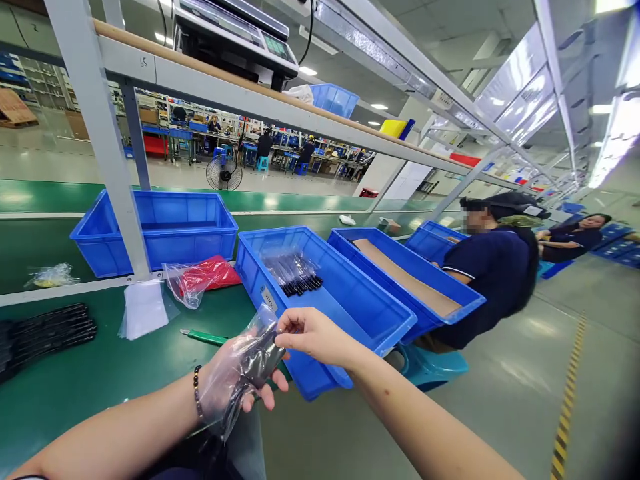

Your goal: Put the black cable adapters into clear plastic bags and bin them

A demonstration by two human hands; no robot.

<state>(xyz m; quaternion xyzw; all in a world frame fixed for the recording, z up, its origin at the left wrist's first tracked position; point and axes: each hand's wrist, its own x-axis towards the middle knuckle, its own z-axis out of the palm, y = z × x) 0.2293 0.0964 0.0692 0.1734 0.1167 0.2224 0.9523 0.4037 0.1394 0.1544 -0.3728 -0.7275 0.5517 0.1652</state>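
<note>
In my left hand lies a clear plastic bag with a dark, shiny part inside; what kind of part it is I cannot make out. My right hand pinches the bag near its upper end, thumb and forefinger together. Just beyond both hands stands a blue bin, holding several bagged black parts in a row. A green-handled cutter rests on the table to the left of my hands. Flat clear bags are stacked farther left.
Black parts lie piled at the left. A red item in plastic sits before another blue bin. A metal post rises at the table's edge. To the right, a person sits beside a cardboard-lined bin.
</note>
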